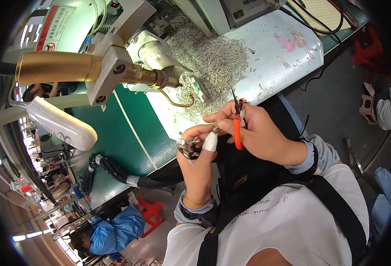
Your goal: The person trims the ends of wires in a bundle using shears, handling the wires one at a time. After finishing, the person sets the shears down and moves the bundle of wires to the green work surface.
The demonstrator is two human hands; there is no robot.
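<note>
"What does the person's left hand (196, 165) hold?"

"A small dark-and-silver metal part (189, 150), cupped inside its curled fingers, left of the white-wrapped thumb (210, 142). It looks light and stiff, perhaps sharp-edged, so gripping its flat sides seems safest."

"And the right hand (264, 132)?"

"It is closed around a slim, fine-pointed tool with an orange handle (237, 126). The dark tip points up and away from the body, beyond the fingers. The tool is probably light and rigid, best held by the handle, clear of that point."

"How near are the hands?"

"Side by side, with the right thumb and forefinger just beside the left thumb's tip. A tiny reddish piece (215, 129) shows there; whether both hands touch it cannot be told. Beyond them, a heap of short silver metal pins (217, 57) covers part of a pale, flat metal sheet (277, 66) on the green bench (133, 128)."
</note>
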